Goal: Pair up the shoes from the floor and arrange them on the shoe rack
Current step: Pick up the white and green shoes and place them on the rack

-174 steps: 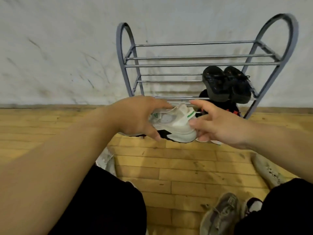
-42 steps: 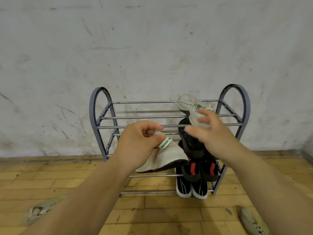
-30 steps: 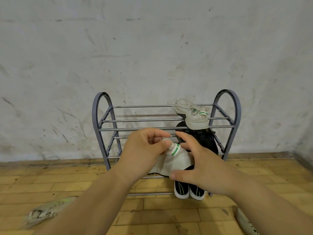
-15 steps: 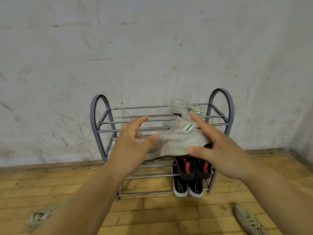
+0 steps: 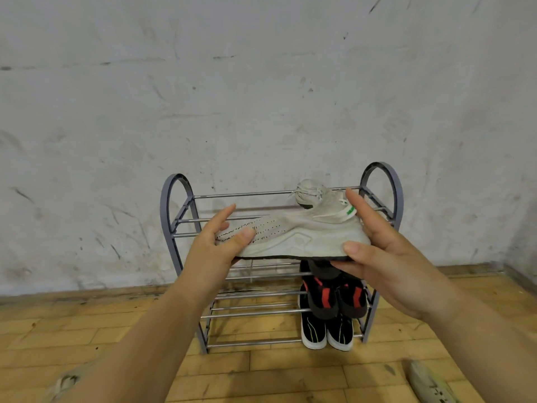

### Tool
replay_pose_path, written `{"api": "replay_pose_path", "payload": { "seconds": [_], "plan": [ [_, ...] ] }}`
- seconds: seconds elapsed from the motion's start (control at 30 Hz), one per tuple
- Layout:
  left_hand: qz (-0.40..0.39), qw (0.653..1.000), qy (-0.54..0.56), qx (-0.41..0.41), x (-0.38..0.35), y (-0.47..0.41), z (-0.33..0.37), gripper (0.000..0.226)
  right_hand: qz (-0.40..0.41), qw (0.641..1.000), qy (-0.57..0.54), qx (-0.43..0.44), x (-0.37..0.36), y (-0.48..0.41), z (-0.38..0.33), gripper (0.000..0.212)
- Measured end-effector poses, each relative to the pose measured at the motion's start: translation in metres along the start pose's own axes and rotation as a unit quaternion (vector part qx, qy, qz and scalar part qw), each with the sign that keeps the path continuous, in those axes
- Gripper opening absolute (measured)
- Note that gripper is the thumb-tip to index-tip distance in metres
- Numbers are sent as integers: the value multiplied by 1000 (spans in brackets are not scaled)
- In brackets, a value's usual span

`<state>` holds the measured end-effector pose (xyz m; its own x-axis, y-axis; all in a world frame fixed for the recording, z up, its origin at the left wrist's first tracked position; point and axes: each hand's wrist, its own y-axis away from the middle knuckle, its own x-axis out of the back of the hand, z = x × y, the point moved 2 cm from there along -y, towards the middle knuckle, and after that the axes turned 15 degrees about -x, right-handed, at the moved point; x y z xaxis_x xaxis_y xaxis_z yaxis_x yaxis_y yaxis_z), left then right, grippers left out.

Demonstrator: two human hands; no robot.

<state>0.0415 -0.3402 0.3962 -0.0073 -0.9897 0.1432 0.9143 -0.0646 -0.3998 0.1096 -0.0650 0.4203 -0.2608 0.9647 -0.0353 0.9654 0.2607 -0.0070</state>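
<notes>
Head view: both hands hold one white knit sneaker (image 5: 293,237) sideways in front of the top tier of the grey metal shoe rack (image 5: 177,216). Left hand (image 5: 212,251) pinches the toe end, thumb on the near side, fingers behind, loosely curled. Right hand (image 5: 386,257) cups the heel end, thumb on the sole edge, index finger up along the heel by the green tab, other fingers under the sole. Sneaker sits level, sole down, toe pointing left, held in the air just in front of the rack.

Matching white sneaker (image 5: 311,193) already on the top tier at the right end, partly hidden behind the held one. Black shoes with red stripes (image 5: 334,298) on a middle tier, right side. Black shoes with white soles (image 5: 325,333) on the bottom tier below them, heels toward the camera.

Wooden floor (image 5: 276,373): a pale shoe (image 5: 430,385) at the lower right edge, another blurred pale shoe (image 5: 64,385) at lower left. Scuffed white wall (image 5: 232,97) behind the rack.
</notes>
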Motion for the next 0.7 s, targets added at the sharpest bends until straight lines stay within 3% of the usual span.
{"api": "replay_pose_path", "payload": {
  "seconds": [0.23,0.37,0.5,0.7],
  "plan": [
    [-52,995,-67,-58,8,-1,11,74,65,995,75,14,6,0,-5,85],
    [-6,988,-116,-105,8,-2,21,71,103,982,158,17,6,-1,-6,71],
    [48,983,-114,-133,11,-4,22,71,123,958,255,40,1,3,-9,77],
    [60,977,-121,-164,11,-6,26,76,64,938,341,24,7,2,-14,68]
  ]
}}
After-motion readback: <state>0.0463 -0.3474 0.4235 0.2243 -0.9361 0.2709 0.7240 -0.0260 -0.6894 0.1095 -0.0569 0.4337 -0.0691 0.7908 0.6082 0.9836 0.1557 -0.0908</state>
